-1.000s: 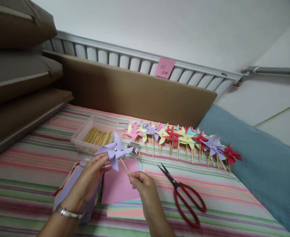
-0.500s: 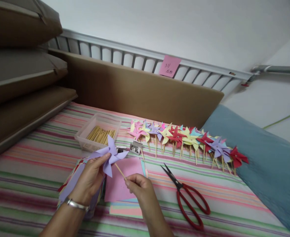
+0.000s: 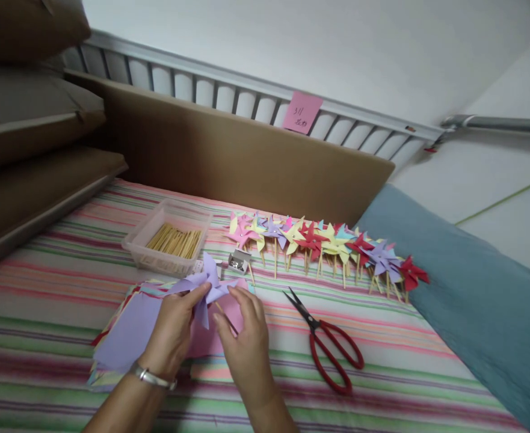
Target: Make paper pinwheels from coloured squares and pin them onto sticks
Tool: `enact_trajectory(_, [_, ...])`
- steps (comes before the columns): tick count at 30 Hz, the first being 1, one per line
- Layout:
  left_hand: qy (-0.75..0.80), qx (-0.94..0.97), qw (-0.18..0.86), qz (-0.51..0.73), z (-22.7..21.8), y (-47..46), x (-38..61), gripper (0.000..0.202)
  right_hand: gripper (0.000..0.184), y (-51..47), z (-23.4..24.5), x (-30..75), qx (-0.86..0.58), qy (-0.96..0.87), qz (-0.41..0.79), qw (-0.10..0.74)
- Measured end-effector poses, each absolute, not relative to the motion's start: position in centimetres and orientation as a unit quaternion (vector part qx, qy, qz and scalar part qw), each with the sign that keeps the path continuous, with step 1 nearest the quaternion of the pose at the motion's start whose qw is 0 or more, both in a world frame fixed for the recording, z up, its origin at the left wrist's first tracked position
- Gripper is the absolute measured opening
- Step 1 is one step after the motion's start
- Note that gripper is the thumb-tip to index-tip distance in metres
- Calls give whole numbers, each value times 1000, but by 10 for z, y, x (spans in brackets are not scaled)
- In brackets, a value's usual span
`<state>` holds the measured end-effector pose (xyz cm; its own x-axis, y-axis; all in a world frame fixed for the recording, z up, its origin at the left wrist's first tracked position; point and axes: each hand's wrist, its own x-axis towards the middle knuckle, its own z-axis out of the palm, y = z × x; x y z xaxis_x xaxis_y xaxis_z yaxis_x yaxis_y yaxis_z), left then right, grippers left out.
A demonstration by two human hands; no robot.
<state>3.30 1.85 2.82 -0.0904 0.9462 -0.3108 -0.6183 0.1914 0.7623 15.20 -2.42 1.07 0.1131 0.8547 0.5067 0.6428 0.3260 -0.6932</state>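
Note:
A purple paper pinwheel [image 3: 211,278] on a thin wooden stick [image 3: 225,316] is between my two hands. My left hand [image 3: 177,319], with a silver bracelet at its wrist, is closed on the pinwheel, the thumb pressing near its centre. My right hand [image 3: 244,337] has its fingertips against the right-hand blade. Its thumb is apart from the fingers, and the stick passes through the gap. Below the left hand lies a stack of coloured paper pieces, purple sheet [image 3: 127,331] on top. Pink paper [image 3: 208,337] shows beneath the hands, partly covered.
Behind the hands stands a clear plastic box [image 3: 132,246] of wooden sticks [image 3: 174,240], with a small open box [image 3: 239,261] of metal bits beside it. Several finished pinwheels [image 3: 312,239] form a row. Red-handled scissors [image 3: 312,322] lie to the right. A cardboard panel [image 3: 228,156] borders the back.
My right hand has let go of the stick and moved up to the pinwheel's right blade. The left hand keeps its hold. The camera view has shifted slightly.

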Motion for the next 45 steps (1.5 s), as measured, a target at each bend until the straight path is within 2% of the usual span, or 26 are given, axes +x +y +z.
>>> enact_trajectory(4, [426,214,661,579,28,12,46,25,45,-23,8,150,-588,-670,52,450])
enact_trajectory(11, [433,227,672,556,23,11,47,20,27,-22,8,162,-577,-692,75,428])
enact_trajectory(18, [414,219,686,556,19,14,45,21,19,-19,7,166,-559,-696,78,445])
enact_trajectory(31, [415,215,689,553,20,12,46,24,16,-17,9,167,-561,-685,71,460])
enact_trajectory(38, [429,230,686,540,21,8,49,16,15,-16,8,168,-565,-671,79,473])
enact_trajectory(45, [409,238,681,559,24,11,43,27,23,-17,10,169,-551,-653,156,495])
